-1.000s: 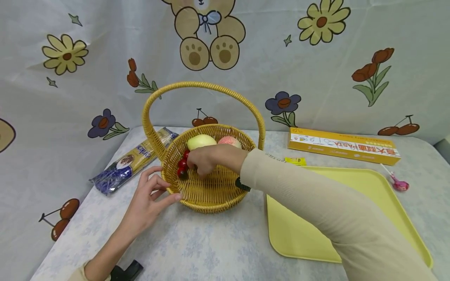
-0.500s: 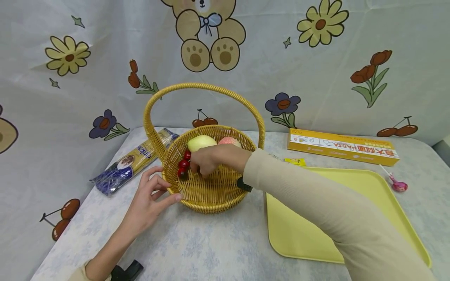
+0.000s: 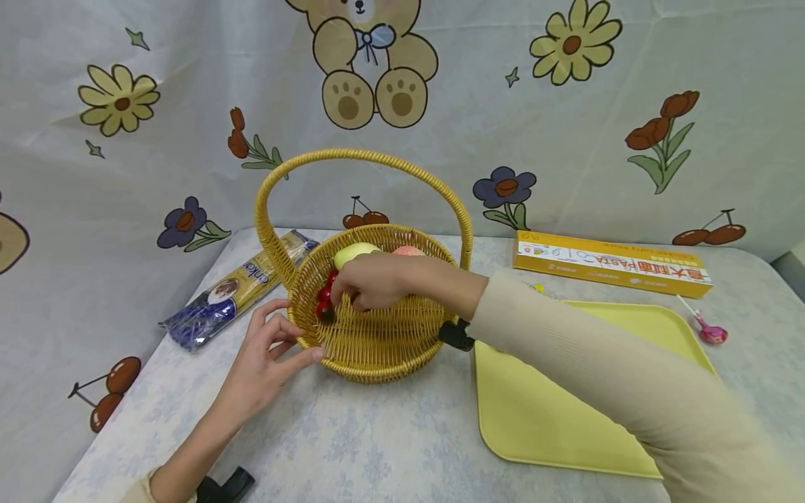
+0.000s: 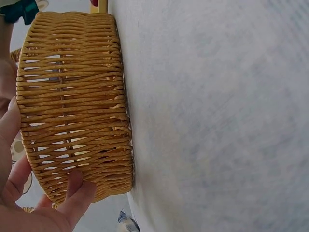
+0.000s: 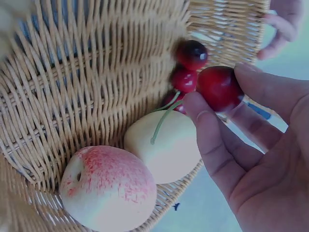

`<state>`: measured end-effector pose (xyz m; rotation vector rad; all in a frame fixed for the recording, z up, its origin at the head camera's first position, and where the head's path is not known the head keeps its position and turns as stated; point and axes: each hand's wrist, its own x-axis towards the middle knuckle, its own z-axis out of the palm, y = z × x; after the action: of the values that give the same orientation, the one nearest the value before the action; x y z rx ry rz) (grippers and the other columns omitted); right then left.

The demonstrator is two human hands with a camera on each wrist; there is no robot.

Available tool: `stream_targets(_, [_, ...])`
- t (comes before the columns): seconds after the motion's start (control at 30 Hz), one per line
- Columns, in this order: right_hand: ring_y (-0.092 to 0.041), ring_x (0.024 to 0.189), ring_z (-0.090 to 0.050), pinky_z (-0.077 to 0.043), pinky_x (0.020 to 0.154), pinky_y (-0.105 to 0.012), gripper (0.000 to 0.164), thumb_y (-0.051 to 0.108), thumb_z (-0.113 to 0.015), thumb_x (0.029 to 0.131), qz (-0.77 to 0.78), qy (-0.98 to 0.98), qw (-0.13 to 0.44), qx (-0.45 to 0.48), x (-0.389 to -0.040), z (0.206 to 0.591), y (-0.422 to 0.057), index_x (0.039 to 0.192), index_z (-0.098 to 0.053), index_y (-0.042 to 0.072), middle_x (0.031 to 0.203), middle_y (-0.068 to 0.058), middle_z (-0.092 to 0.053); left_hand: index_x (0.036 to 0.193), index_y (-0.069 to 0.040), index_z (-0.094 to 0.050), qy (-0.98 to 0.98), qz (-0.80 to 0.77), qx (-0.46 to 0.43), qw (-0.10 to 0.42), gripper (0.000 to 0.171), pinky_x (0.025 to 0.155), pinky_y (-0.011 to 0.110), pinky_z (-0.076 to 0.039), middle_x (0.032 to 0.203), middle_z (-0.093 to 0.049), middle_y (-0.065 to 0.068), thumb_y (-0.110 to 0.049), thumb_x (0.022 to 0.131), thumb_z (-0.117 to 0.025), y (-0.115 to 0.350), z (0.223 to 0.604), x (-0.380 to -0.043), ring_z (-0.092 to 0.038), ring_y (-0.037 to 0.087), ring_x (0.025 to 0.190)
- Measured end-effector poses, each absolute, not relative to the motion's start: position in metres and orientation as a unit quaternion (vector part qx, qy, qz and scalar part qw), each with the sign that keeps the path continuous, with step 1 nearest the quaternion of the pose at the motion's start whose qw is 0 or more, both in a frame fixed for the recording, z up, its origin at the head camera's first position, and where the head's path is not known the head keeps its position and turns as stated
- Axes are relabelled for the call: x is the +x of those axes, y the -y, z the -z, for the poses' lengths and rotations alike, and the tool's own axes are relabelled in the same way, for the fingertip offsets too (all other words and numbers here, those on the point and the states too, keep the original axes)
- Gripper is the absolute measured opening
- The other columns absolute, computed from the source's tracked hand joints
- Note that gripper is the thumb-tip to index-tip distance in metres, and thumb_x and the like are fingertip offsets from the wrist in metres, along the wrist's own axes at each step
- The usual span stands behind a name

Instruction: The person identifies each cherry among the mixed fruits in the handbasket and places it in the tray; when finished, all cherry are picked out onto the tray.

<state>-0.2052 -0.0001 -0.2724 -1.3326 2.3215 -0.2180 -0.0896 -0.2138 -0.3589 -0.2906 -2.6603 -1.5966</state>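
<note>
A yellow wicker basket (image 3: 371, 374) with a tall arched handle stands on the table. My left hand (image 3: 267, 353) grips its rim at the left front. Over the basket, my right hand (image 3: 374, 279) pinches a dark red cherry (image 5: 219, 88) between thumb and fingertips, best seen in the right wrist view. Several other cherries (image 3: 324, 302) lie along the basket's left inner wall, just past the fingertips. Behind the right hand are a pale yellow-green fruit (image 3: 352, 253) and a pink-speckled peach (image 5: 113, 186), both partly hidden in the head view.
Left of the basket lies a blue-and-gold pasta packet (image 3: 239, 290). A yellow tray (image 3: 553, 412) is at the right, partly under the right sleeve. Behind it sits an orange pasta box (image 3: 613, 265), with a pink lollipop (image 3: 713, 334) at the tray's right edge.
My right hand and forearm have shifted slightly, the wrist and sleeve moving to the right and covering more of the peach. My left hand stays on the basket rim.
</note>
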Motion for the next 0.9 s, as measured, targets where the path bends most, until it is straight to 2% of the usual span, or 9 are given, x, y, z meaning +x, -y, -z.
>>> stream_targets(0.07, [-0.012, 0.102, -0.056, -0.046, 0.091, -0.031, 0.035, 0.008, -0.061, 0.097, 0.085, -0.843, 0.216, -0.485, -0.201, 0.27, -0.006, 0.132, -0.063, 0.012, 0.124, -0.001, -0.065, 0.094, -0.002, -0.055, 0.853, 0.513, -0.093, 0.013, 0.028, 0.101, 0.056, -0.044, 0.151, -0.025, 0.013, -0.015, 0.087, -0.078, 0.214, 0.359, -0.09, -0.049, 0.042, 0.123])
stream_targets(0.17, [-0.013, 0.106, -0.057, -0.046, 0.093, -0.03, 0.036, 0.008, -0.06, 0.097, 0.096, -0.843, 0.185, -0.496, -0.194, 0.268, -0.018, 0.133, -0.063, 0.011, 0.126, -0.002, -0.064, 0.094, -0.002, -0.055, 0.853, 0.514, -0.092, 0.014, 0.028, 0.102, 0.055, -0.044, 0.151, -0.025, 0.013, -0.015, 0.087, -0.078, 0.214, 0.358, -0.089, -0.049, 0.041, 0.123])
stream_targets(0.27, [-0.014, 0.103, -0.059, -0.048, 0.089, -0.027, 0.028, 0.009, -0.062, 0.096, 0.118, -0.843, 0.145, -0.504, -0.187, 0.267, -0.033, 0.124, -0.068, 0.01, 0.118, -0.004, -0.066, 0.095, -0.002, -0.055, 0.853, 0.514, -0.091, 0.014, 0.028, 0.102, 0.055, -0.044, 0.151, -0.025, 0.013, -0.015, 0.087, -0.078, 0.214, 0.358, -0.089, -0.048, 0.041, 0.123])
stream_targets(0.43, [-0.012, 0.092, -0.055, -0.047, 0.084, -0.028, 0.02, 0.009, -0.068, 0.092, 0.177, -0.841, 0.101, -0.501, -0.173, 0.268, -0.058, 0.112, -0.071, 0.01, 0.104, 0.001, -0.065, 0.094, -0.001, -0.054, 0.853, 0.513, -0.092, 0.016, 0.028, 0.103, 0.055, -0.044, 0.151, -0.025, 0.013, -0.015, 0.087, -0.078, 0.215, 0.359, -0.089, -0.047, 0.042, 0.124])
stream_targets(0.63, [-0.012, 0.088, -0.054, -0.05, 0.078, -0.028, 0.02, 0.004, -0.069, 0.088, 0.255, -0.823, 0.077, -0.501, -0.16, 0.273, -0.086, 0.107, -0.067, 0.011, 0.103, 0.003, -0.057, 0.093, -0.003, -0.054, 0.857, 0.507, -0.095, 0.019, 0.028, 0.102, 0.05, -0.045, 0.15, -0.024, 0.013, -0.016, 0.087, -0.079, 0.216, 0.361, -0.089, -0.047, 0.041, 0.125])
stream_targets(0.77, [-0.011, 0.091, -0.054, -0.054, 0.078, -0.03, 0.026, 0.004, -0.066, 0.088, 0.299, -0.823, 0.069, -0.478, -0.151, 0.276, -0.106, 0.112, -0.066, 0.012, 0.109, 0.002, -0.054, 0.092, -0.004, -0.054, 0.855, 0.508, -0.101, 0.02, 0.028, 0.102, 0.049, -0.045, 0.149, -0.025, 0.014, -0.016, 0.087, -0.079, 0.216, 0.362, -0.091, -0.048, 0.041, 0.125])
stream_targets(0.9, [-0.009, 0.09, -0.053, -0.052, 0.078, -0.029, 0.034, 0.004, -0.066, 0.087, 0.298, -0.843, 0.047, -0.446, -0.139, 0.277, -0.124, 0.12, -0.066, 0.014, 0.111, 0.003, -0.051, 0.092, -0.005, -0.055, 0.854, 0.509, -0.1, 0.021, 0.027, 0.102, 0.046, -0.045, 0.149, -0.025, 0.012, -0.016, 0.086, -0.079, 0.216, 0.363, -0.091, -0.047, 0.04, 0.126])
